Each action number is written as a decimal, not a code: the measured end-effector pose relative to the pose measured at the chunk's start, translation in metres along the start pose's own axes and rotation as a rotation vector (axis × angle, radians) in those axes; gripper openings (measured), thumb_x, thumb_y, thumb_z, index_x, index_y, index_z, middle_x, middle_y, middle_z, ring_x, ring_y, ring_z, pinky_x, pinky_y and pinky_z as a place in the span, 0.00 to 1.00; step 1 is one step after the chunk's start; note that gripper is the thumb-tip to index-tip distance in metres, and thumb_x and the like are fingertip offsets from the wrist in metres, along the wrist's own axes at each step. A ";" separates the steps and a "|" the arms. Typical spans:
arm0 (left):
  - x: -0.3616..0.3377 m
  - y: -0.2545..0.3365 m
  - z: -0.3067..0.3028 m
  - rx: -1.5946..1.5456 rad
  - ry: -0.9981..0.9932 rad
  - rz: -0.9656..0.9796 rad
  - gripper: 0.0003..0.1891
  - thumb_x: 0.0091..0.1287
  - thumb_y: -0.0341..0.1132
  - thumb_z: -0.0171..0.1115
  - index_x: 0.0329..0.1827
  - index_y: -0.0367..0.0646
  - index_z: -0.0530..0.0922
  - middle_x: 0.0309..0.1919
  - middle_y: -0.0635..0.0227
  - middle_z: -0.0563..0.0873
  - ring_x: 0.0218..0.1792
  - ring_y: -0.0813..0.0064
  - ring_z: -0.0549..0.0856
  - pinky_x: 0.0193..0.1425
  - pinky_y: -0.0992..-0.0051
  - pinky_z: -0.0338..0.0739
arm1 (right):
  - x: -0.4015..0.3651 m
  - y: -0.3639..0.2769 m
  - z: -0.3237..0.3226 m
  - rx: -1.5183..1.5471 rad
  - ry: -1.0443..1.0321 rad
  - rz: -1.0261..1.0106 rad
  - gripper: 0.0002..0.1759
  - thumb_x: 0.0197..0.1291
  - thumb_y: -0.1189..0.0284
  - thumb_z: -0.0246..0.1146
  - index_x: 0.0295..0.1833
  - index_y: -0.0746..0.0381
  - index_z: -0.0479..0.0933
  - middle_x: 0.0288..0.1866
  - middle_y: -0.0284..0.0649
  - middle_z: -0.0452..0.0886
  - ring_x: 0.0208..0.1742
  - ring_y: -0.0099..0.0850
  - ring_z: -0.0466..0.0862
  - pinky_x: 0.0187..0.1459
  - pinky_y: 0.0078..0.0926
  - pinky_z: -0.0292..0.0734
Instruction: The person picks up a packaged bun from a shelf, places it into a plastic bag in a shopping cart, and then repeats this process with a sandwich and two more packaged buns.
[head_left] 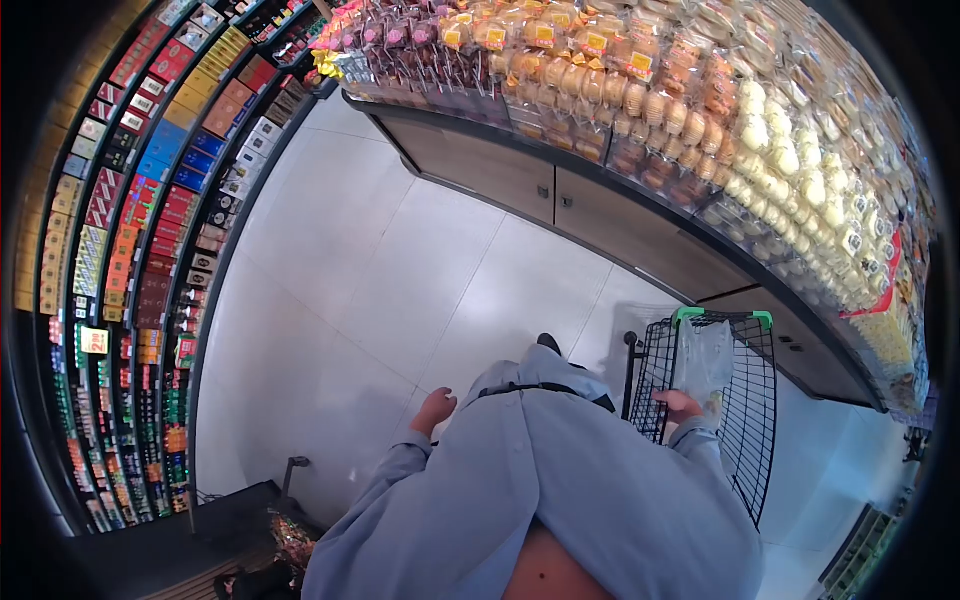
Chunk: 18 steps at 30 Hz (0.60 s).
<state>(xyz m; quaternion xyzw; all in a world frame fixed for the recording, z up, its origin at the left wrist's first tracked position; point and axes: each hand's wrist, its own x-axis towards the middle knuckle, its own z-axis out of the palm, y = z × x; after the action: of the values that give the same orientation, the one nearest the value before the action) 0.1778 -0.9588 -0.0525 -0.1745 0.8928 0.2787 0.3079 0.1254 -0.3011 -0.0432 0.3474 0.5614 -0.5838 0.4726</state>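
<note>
Right hand (680,405) grips the near rim of the wire cart (752,420), apparently to steer it alongside the pastry display (700,110); left hand (436,409) hangs empty, fingers loose.

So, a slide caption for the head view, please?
Store aisle: right hand rests on cart beside pastry display, left hand free.

Counts: 1 black wire shopping cart with green corner caps (756,410), 1 clear plastic bag (703,362), 2 hands: left hand (436,408), right hand (680,405). Clear plastic pastry packs (640,100): too many to count.
</note>
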 end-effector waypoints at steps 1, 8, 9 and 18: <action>0.002 0.001 -0.015 0.008 0.017 -0.033 0.27 0.67 0.45 0.61 0.63 0.36 0.80 0.55 0.47 0.88 0.58 0.49 0.86 0.66 0.59 0.79 | 0.012 -0.002 -0.004 -0.086 -0.022 0.015 0.24 0.64 0.59 0.69 0.61 0.60 0.79 0.50 0.37 0.83 0.51 0.35 0.81 0.51 0.49 0.78; 0.034 -0.019 -0.063 0.008 0.074 -0.168 0.27 0.67 0.45 0.61 0.64 0.36 0.80 0.58 0.47 0.86 0.61 0.50 0.84 0.68 0.59 0.77 | 0.018 -0.042 0.032 -0.249 -0.022 0.029 0.31 0.63 0.59 0.68 0.67 0.65 0.76 0.63 0.44 0.81 0.62 0.39 0.81 0.60 0.45 0.80; 0.037 -0.019 -0.067 0.013 0.053 -0.179 0.27 0.67 0.45 0.61 0.64 0.36 0.80 0.58 0.47 0.86 0.62 0.50 0.84 0.69 0.59 0.77 | 0.019 -0.050 0.039 -0.216 -0.052 0.037 0.32 0.61 0.59 0.70 0.67 0.65 0.75 0.63 0.44 0.80 0.64 0.39 0.80 0.60 0.47 0.79; 0.092 -0.065 -0.119 0.053 -0.047 -0.145 0.27 0.66 0.45 0.60 0.62 0.35 0.82 0.60 0.44 0.85 0.65 0.48 0.81 0.72 0.59 0.74 | 0.040 -0.088 0.109 -0.295 0.097 0.048 0.26 0.68 0.59 0.65 0.63 0.67 0.77 0.40 0.37 0.80 0.36 0.32 0.82 0.37 0.37 0.82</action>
<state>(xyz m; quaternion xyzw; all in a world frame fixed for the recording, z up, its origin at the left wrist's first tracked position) 0.0866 -1.0947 -0.0599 -0.2239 0.8774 0.2358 0.3528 0.0435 -0.4213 -0.0380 0.3154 0.6549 -0.4658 0.5047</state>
